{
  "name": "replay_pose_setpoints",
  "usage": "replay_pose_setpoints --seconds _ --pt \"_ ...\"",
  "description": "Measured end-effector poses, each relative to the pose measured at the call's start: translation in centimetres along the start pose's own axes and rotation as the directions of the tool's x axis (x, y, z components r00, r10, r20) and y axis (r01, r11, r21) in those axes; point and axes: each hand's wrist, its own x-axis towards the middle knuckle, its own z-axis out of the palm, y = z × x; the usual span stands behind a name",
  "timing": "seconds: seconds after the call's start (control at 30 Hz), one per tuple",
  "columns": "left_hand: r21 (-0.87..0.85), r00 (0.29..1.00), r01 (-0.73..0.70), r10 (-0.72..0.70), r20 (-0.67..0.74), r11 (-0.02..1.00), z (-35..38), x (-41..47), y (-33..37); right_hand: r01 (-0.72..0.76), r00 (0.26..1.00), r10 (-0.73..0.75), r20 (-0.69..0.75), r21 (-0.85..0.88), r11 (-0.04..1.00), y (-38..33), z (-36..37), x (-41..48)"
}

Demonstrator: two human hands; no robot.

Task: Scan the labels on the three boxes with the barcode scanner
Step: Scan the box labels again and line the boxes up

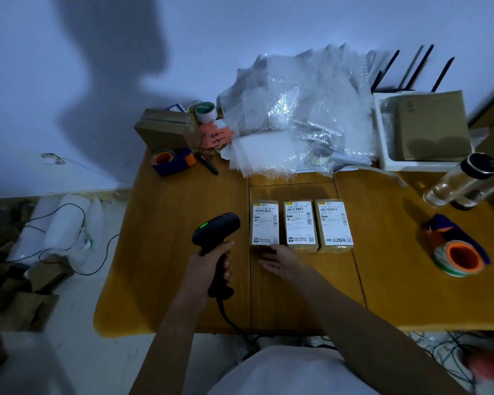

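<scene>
At six o'clock a white-clad torso fills the bottom edge, and both bare arms reach up from it over the yellow-brown bench (166, 252). The left hand (208, 266) has its grip closed around the handle of the black barcode scanner (216, 232); the handle's long axis runs from six toward twelve o'clock, and the head points to about two o'clock, toward the boxes, with a green light lit on top. A black cable (228, 317) trails from the handle's base toward six o'clock. The right hand (277, 259) lies just at three o'clock of the scanner with an open, empty grip, fingers spread, fingertips touching or nearly touching the near edge of the left box (265, 223).

Three small brown boxes lie flat in a row at the bench's centre, close side by side, long axes running six to twelve: the left box, the middle box (300, 225) and the right box (334, 225). Each carries a white shipping label with barcodes; the right one reads "20元", the rest is too small to read.

At three o'clock lies an orange-cored tape roll in a blue dispenser (458, 256), with a clear bottle (462, 183) beyond it. At twelve o'clock sits a heap of bubble wrap (300, 115). At eleven o'clock are another tape dispenser (171, 161), a cardboard carton (166, 129) and an orange note (216, 135) with illegible handwriting.
</scene>
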Motion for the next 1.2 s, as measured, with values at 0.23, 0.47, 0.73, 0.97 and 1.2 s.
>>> replay_pose_setpoints --seconds 0.23,0.47,0.73,0.97,1.2 --pt "0.011 1.0 -0.008 0.008 0.013 1.0 0.4 0.1 0.1 0.102 0.994 -0.108 0.006 -0.396 0.913 -0.3 -1.5 -1.9" --pt "0.026 0.999 -0.01 0.009 0.032 1.0 1.7 0.5 0.2 0.301 0.759 -0.65 -0.041 -0.863 0.406 -2.8 -3.8 -2.4" --pt "0.049 0.996 -0.041 0.038 0.078 0.998 2.8 0.4 0.4 0.058 0.723 -0.69 -0.02 -0.994 0.089 -4.9 -5.9 -1.7" --pt "0.046 0.997 -0.023 0.02 0.07 0.999 2.9 0.1 0.3 -0.018 0.769 -0.637 -0.056 -0.998 0.066 -4.7 -5.5 -1.3" --pt "0.049 0.998 -0.018 0.015 0.068 0.999 2.9 -0.4 0.2 -0.043 0.765 -0.638 -0.085 -0.996 0.081 -4.8 -4.5 -1.2"
